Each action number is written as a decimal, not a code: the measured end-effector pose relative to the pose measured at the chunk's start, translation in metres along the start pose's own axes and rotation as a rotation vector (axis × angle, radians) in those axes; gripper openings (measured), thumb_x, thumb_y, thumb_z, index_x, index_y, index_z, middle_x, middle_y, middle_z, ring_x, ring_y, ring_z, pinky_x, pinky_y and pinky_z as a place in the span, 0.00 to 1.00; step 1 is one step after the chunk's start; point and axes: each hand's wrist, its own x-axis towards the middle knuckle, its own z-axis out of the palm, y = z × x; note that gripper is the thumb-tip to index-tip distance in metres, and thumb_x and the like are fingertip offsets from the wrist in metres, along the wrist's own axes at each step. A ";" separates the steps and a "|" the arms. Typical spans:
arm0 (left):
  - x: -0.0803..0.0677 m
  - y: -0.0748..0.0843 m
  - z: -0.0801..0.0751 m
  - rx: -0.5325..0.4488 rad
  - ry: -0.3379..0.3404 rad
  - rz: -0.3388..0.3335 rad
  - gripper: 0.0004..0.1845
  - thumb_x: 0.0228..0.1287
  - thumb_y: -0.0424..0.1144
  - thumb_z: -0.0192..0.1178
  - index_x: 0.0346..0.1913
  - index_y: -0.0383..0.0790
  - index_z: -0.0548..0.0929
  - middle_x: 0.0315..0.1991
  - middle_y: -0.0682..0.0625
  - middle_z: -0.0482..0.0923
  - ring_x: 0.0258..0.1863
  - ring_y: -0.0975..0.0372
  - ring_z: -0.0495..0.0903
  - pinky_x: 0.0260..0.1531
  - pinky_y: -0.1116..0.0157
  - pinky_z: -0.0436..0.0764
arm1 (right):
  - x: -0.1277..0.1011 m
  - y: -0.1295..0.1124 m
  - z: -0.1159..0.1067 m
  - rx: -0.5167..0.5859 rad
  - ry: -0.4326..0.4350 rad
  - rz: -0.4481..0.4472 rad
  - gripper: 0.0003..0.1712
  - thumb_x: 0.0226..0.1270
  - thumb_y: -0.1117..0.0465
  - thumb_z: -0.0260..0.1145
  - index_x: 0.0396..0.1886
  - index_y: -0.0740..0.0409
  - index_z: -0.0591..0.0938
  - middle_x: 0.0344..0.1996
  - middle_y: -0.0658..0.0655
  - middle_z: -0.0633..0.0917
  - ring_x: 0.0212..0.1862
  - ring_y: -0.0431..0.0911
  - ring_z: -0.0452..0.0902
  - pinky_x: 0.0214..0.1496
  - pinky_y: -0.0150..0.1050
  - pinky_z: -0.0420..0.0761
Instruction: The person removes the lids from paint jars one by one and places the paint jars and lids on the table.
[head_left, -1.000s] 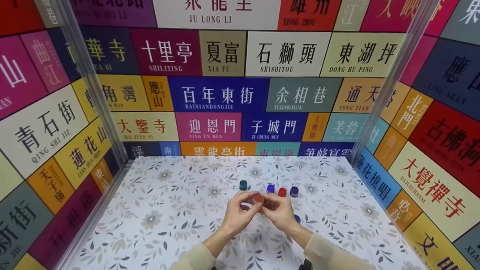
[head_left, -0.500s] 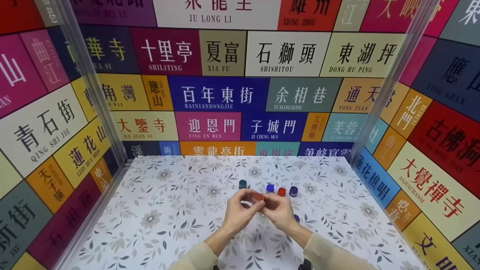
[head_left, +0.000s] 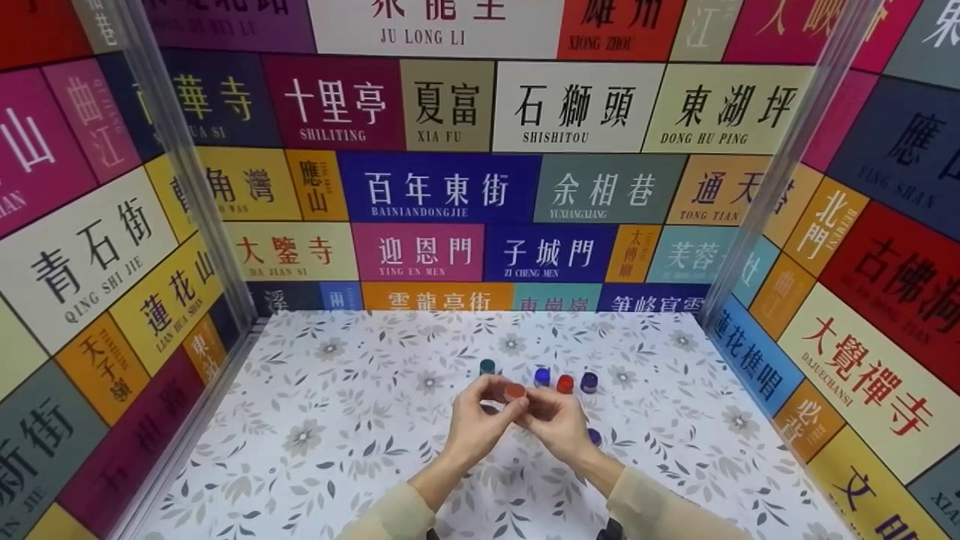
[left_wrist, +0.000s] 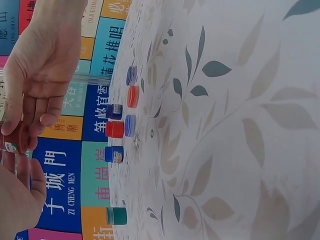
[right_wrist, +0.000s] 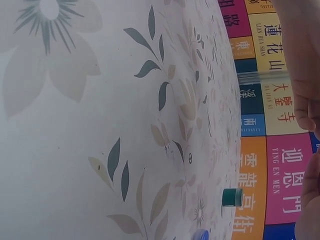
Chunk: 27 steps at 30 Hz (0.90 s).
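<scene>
Both hands meet over the middle of the table around a small reddish-brown paint jar point(head_left: 515, 391). My left hand point(head_left: 480, 420) grips it between thumb and fingers. The right hand point(head_left: 556, 421) pinches its other side. In the left wrist view the jar point(left_wrist: 15, 140) shows a white label between the fingertips; whether it is capped I cannot tell. Behind the hands stand a green jar point(head_left: 487, 367), partly hidden, a blue jar point(head_left: 541, 377), a red jar point(head_left: 565, 384) and a dark blue jar point(head_left: 589, 383).
Flat caps lie nearer than the jars: a blue cap point(left_wrist: 130, 125), a red cap point(left_wrist: 133, 96) and another blue cap point(left_wrist: 131, 75). The right hand hides most of them in the head view. A floral cloth point(head_left: 337, 435) covers the table, with sign-covered walls point(head_left: 435, 187) around it.
The hands have risen very slightly with the brown jar and cover more of the green jar. Its round face has shifted a little between the fingers. The jars on the table have not moved.
</scene>
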 end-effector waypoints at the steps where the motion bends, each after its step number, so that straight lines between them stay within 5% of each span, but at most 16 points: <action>1: 0.000 0.000 0.000 -0.001 0.004 0.003 0.13 0.69 0.48 0.80 0.50 0.50 0.90 0.46 0.51 0.93 0.45 0.63 0.88 0.43 0.66 0.88 | 0.000 -0.001 0.000 -0.009 0.003 0.009 0.16 0.65 0.78 0.78 0.51 0.78 0.90 0.42 0.54 0.96 0.44 0.34 0.93 0.47 0.31 0.92; 7: 0.002 -0.003 -0.003 -0.003 0.036 0.007 0.12 0.68 0.47 0.81 0.49 0.51 0.91 0.46 0.52 0.93 0.43 0.65 0.87 0.41 0.70 0.86 | 0.001 -0.004 -0.003 -0.047 0.013 0.051 0.17 0.66 0.75 0.80 0.53 0.76 0.90 0.43 0.68 0.95 0.44 0.35 0.93 0.49 0.29 0.91; 20: -0.002 -0.010 -0.008 0.048 0.132 0.042 0.09 0.68 0.46 0.81 0.48 0.52 0.95 0.46 0.51 0.93 0.42 0.62 0.87 0.40 0.70 0.86 | 0.010 -0.004 -0.012 -0.104 0.046 0.184 0.19 0.65 0.72 0.82 0.55 0.71 0.92 0.42 0.72 0.94 0.39 0.35 0.90 0.43 0.29 0.89; 27: -0.003 -0.018 -0.009 0.094 0.161 0.061 0.14 0.66 0.41 0.82 0.52 0.44 0.96 0.43 0.48 0.91 0.41 0.59 0.88 0.40 0.65 0.90 | 0.017 -0.001 -0.019 -0.164 0.074 0.268 0.20 0.64 0.68 0.85 0.55 0.65 0.93 0.44 0.68 0.95 0.41 0.38 0.91 0.45 0.30 0.89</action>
